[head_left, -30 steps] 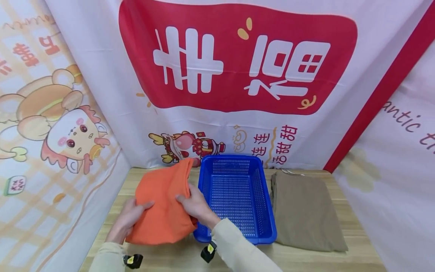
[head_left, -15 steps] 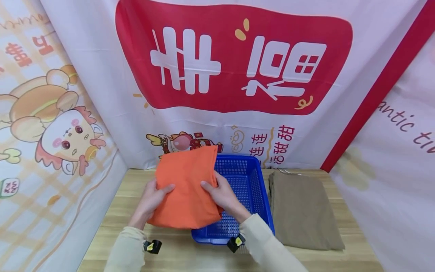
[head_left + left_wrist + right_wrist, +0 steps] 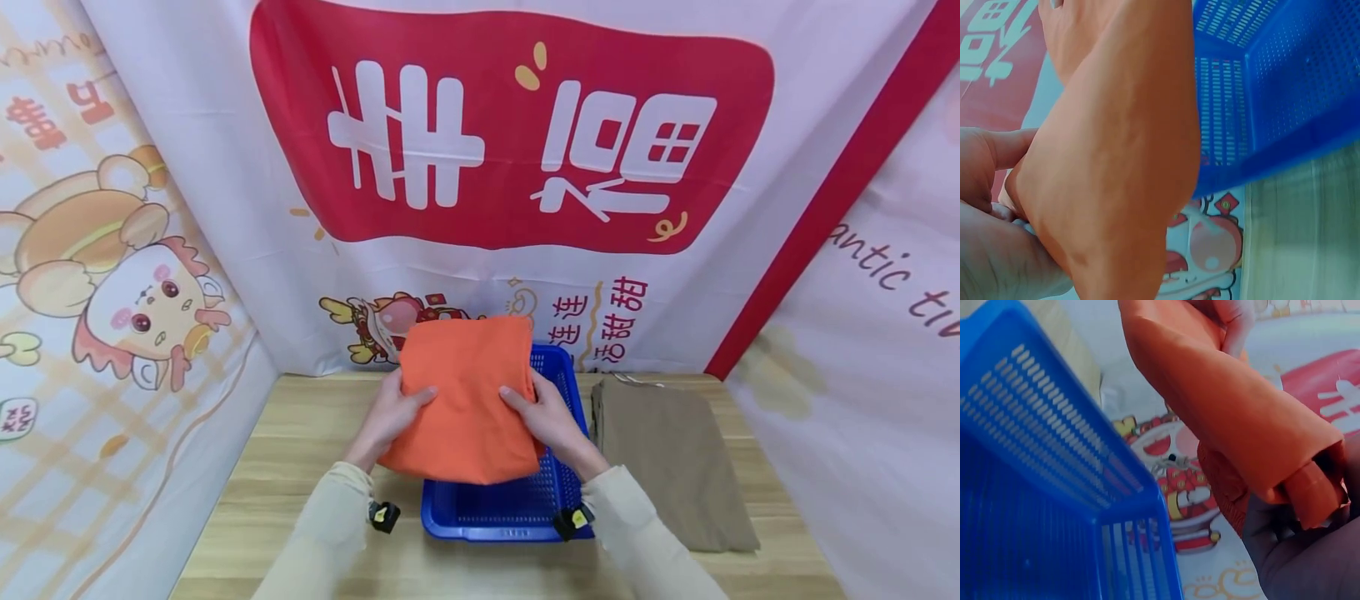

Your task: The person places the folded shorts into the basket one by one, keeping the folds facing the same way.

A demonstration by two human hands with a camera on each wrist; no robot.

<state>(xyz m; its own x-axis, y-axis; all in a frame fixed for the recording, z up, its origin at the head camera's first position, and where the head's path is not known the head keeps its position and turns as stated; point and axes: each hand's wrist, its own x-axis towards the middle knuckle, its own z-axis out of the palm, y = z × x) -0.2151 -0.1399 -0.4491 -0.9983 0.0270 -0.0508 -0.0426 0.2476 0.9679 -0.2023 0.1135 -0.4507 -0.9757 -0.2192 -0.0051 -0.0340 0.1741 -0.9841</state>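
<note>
A folded orange cloth (image 3: 468, 408) hangs above the left and back part of a blue plastic basket (image 3: 495, 532) in the head view. My left hand (image 3: 390, 415) grips its left edge, thumb on top. On the opposite edge, my right hand (image 3: 553, 417) holds it the same way, with the fingers underneath hidden. The left wrist view shows the orange cloth (image 3: 1116, 150) bulging beside the basket wall (image 3: 1222, 112). In the right wrist view the fold of the cloth (image 3: 1229, 406) opens at its end near my right hand (image 3: 1310, 556), and the slotted basket (image 3: 1054, 406) is below.
A folded brown cloth (image 3: 675, 467) lies on the wooden table (image 3: 300, 450) right of the basket. A white printed curtain (image 3: 510, 283) stands behind the table, with more printed fabric (image 3: 150, 333) along the left side.
Both hands have carried the orange cloth rightward, from left of the basket to over it. The cloth now hides much of the basket; the brown cloth stays in place.
</note>
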